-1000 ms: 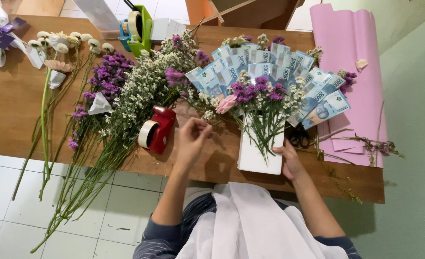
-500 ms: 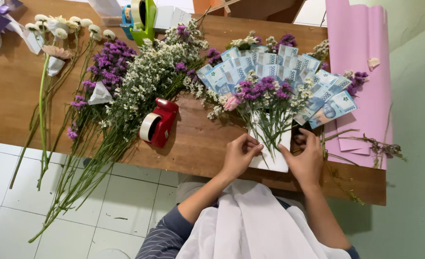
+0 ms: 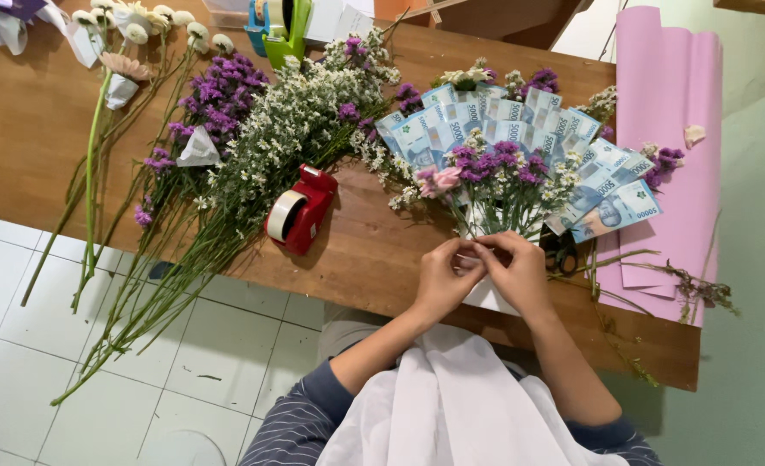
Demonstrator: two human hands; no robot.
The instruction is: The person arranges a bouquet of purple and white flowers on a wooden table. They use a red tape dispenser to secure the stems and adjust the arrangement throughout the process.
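Loose stems: long green-stalked white and purple cut flowers (image 3: pixel 219 147) at 10 o'clock, overhanging the brown wooden table (image 3: pixel 365 259); a nudge might spill them.
Dispenser: glossy red plastic tape dispenser (image 3: pixel 299 210), rounded, at 9 o'clock of the hands.
Left hand (image 3: pixel 445 280): fingers pinched shut on the bouquet's base.
Bouquet: fan of blue paper banknotes with purple and pink blooms (image 3: pixel 503 160), at 12 o'clock; a loose grip could let the fan splay.
Right hand (image 3: pixel 516 272): closed on the same stems.
Wrap: smooth pink paper sheets (image 3: pixel 671 129), 2 o'clock.

Soft, even daylight over my tabletop (image 3: pixel 46 129), faint shadows under my hands (image 3: pixel 483 272) and the flower stems, no glare, sharp focus, slight wide-angle bending at edges
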